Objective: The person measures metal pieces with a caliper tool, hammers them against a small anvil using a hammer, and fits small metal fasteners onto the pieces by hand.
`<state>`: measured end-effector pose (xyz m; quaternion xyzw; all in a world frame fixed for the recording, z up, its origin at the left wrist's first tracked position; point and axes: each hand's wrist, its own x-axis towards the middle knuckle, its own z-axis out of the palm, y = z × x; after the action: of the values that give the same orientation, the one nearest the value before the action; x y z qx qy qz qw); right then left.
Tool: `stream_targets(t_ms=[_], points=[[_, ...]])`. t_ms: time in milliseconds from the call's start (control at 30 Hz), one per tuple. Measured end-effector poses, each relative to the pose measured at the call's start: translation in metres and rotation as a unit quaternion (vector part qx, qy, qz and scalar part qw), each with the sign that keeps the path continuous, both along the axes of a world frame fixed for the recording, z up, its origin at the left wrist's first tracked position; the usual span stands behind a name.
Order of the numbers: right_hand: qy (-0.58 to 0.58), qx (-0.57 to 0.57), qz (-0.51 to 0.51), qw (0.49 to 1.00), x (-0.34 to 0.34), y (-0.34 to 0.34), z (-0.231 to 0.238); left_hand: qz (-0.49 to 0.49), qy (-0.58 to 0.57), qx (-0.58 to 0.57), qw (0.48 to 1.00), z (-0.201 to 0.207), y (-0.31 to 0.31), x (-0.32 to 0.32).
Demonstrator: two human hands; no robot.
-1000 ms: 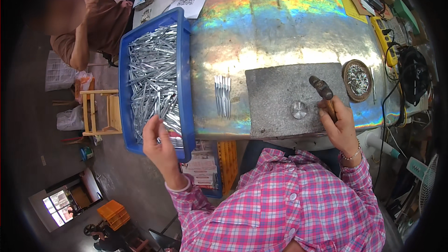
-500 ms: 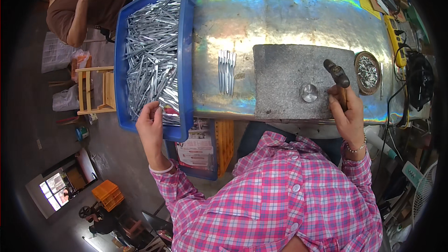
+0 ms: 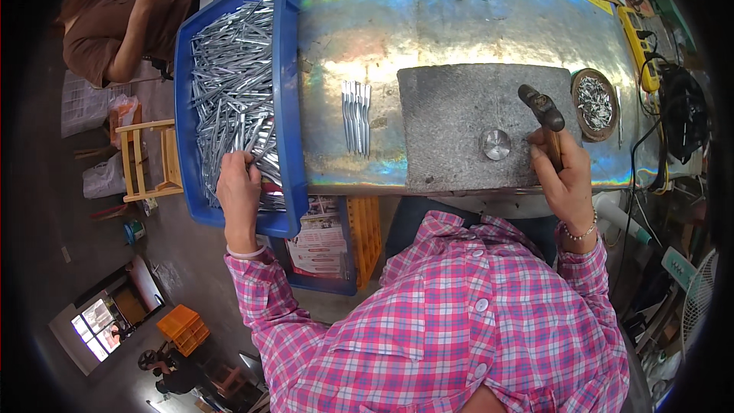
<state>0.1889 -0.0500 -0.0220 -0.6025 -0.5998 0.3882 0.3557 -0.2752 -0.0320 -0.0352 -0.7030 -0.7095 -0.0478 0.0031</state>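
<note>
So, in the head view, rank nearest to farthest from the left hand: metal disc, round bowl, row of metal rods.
1. Row of metal rods: right of the blue tray.
2. Metal disc: on the grey slab.
3. Round bowl: right of the slab.

We locate the tub (image 3: 287,99) at the left end of the table (image 3: 359,34), with loose rods (image 3: 233,80) in it. The left hand (image 3: 240,193) is in the tub's near end. Right of the tub, we see a row of rods (image 3: 356,118) on the table. Farther right lies the slab (image 3: 451,118), with the disc (image 3: 496,144) on it toward the near edge; the hammer (image 3: 543,109), in the right hand (image 3: 567,182), is right of the disc. Just beside the slab's right edge stands the bowl (image 3: 601,137), holding scraps (image 3: 594,102). Behind and right of it, we find the power strip (image 3: 636,37).
</note>
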Motion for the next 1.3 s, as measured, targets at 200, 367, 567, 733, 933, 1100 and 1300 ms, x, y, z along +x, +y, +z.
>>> stream_targets(t_ms=[200,367,567,733,933,1100,1300], points=[[0.007,-0.002,0.009,1.0,0.004,0.0,0.001,-0.006,0.059,-0.051,0.997,0.002,0.002,-0.002],[-0.012,0.003,0.026,1.0,0.012,-0.002,-0.006,-0.019,0.021,-0.023,0.999,0.022,-0.009,0.003],[0.005,0.041,0.042,0.998,0.014,-0.002,-0.01,0.092,-0.224,0.068,0.968,0.075,-0.056,0.047],[0.23,-0.069,0.104,0.965,0.0,-0.024,0.01,-0.033,-0.426,-0.068,0.902,0.049,-0.063,0.172],[0.255,-0.022,0.175,0.951,-0.012,-0.029,0.02,-0.195,-0.456,-0.147,0.856,0.023,-0.053,0.254],[0.23,-0.033,0.166,0.958,-0.002,-0.03,0.024,-0.277,-0.478,-0.135,0.822,0.021,-0.045,0.269],[0.27,-0.082,0.162,0.946,0.005,-0.028,0.029,-0.289,-0.496,-0.186,0.797,0.021,-0.042,0.261]])
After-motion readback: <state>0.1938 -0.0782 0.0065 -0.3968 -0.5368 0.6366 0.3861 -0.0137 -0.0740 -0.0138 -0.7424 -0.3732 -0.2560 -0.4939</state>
